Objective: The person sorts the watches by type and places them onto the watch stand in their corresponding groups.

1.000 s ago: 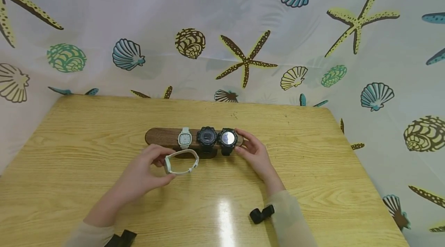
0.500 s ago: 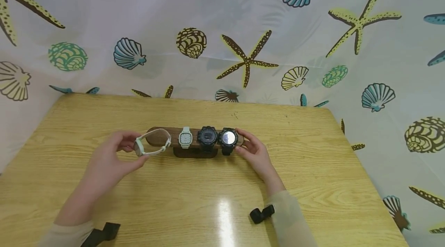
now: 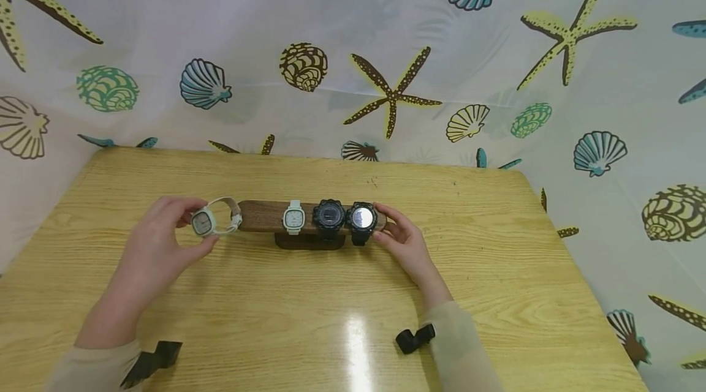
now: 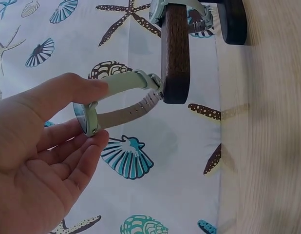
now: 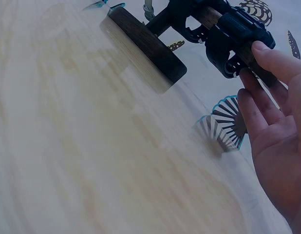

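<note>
My left hand (image 3: 158,240) pinches a pale green wristwatch (image 3: 203,222) by its square case, thumb on one side and fingertips on the other. Its buckled strap forms a loop that meets the left end of a dark wooden watch stand (image 3: 261,216), as the left wrist view also shows. My right hand (image 3: 405,244) grips the stand's right end between thumb and fingers. On the bar sit a second pale green watch (image 3: 294,218), a black digital watch (image 3: 330,215) and, closest to the right hand, another black watch (image 3: 361,218) with a bright glare on its face.
The stand's short base (image 3: 310,242) rests on a light wooden table (image 3: 287,318). Behind and to the right hangs a white cloth (image 3: 331,6) printed with shells and starfish. Black camera straps (image 3: 416,338) are worn at both wrists.
The left hand has carried the pale green watch leftward, from in front of the stand to its left end, and turned the face more toward the head camera. The right hand stays put.
</note>
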A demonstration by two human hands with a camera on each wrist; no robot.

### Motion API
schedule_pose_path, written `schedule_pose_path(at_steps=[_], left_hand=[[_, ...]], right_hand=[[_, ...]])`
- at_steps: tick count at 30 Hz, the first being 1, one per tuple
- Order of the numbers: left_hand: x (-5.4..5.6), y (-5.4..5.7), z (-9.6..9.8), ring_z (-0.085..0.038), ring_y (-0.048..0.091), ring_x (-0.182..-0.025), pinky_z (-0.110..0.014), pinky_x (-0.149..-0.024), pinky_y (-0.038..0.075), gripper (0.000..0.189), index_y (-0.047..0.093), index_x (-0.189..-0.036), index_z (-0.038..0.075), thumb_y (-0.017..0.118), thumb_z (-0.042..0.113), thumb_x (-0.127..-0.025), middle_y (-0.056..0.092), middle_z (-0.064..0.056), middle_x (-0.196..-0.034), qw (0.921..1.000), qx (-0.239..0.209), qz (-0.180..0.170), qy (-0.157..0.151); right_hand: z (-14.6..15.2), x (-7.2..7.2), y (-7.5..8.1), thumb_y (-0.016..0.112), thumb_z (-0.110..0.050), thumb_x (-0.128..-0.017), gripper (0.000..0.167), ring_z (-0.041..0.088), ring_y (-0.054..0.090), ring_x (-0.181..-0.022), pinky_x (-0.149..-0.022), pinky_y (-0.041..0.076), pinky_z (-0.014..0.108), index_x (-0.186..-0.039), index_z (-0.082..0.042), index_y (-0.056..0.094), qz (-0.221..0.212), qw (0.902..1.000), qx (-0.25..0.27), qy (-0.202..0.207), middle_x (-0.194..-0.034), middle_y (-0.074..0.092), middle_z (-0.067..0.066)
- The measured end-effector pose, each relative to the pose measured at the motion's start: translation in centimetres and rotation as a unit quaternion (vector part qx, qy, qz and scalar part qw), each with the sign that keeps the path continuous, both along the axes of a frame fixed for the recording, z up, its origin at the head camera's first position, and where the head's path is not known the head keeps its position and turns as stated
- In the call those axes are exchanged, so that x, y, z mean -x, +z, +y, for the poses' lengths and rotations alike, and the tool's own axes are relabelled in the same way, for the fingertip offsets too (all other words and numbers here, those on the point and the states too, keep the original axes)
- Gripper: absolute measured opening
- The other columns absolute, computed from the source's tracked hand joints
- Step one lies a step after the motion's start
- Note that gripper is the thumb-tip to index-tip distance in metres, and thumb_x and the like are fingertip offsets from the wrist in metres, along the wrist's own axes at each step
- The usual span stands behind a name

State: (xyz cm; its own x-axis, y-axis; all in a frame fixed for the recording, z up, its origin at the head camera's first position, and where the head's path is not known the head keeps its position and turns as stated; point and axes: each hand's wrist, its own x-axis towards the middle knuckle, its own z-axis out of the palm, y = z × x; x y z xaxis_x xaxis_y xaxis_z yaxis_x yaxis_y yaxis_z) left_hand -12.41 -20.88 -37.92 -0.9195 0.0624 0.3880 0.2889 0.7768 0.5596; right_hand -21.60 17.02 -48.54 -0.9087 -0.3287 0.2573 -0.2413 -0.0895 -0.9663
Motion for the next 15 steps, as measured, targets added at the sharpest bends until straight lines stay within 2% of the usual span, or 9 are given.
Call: schedule_pose_path(at_steps=[7, 15], left_hand=[[0.09, 0.08, -0.33, -0.03, 0.049, -0.09, -0.041, -0.07, 0.041, 0.051, 0.057, -0.116, -0.007, 0.079, -0.001, -0.071, 0.05, -0.018, -0.107, 0.9999, 0.01, -0.001, 0.008], [0.47, 0.08, -0.62, -0.035, 0.051, -0.093, -0.052, -0.075, 0.047, 0.053, 0.056, -0.116, -0.01, 0.08, -0.002, -0.07, 0.051, -0.022, -0.11, 0.9995, 0.031, 0.005, -0.002]], right_hand=[[0.01, 0.05, 0.04, 0.066, -0.001, -0.089, 0.053, 0.027, 0.052, -0.12, -0.098, 0.047, 0.036, -0.139, -0.008, 0.049, 0.003, 1.0, -0.001, 0.003, -0.143, 0.046, 0.007], [0.07, 0.01, -0.07, 0.066, -0.001, -0.089, 0.053, 0.027, 0.052, -0.12, -0.098, 0.047, 0.036, -0.139, -0.008, 0.049, 0.0, 1.0, 0.001, 0.004, -0.144, 0.045, 0.007]])
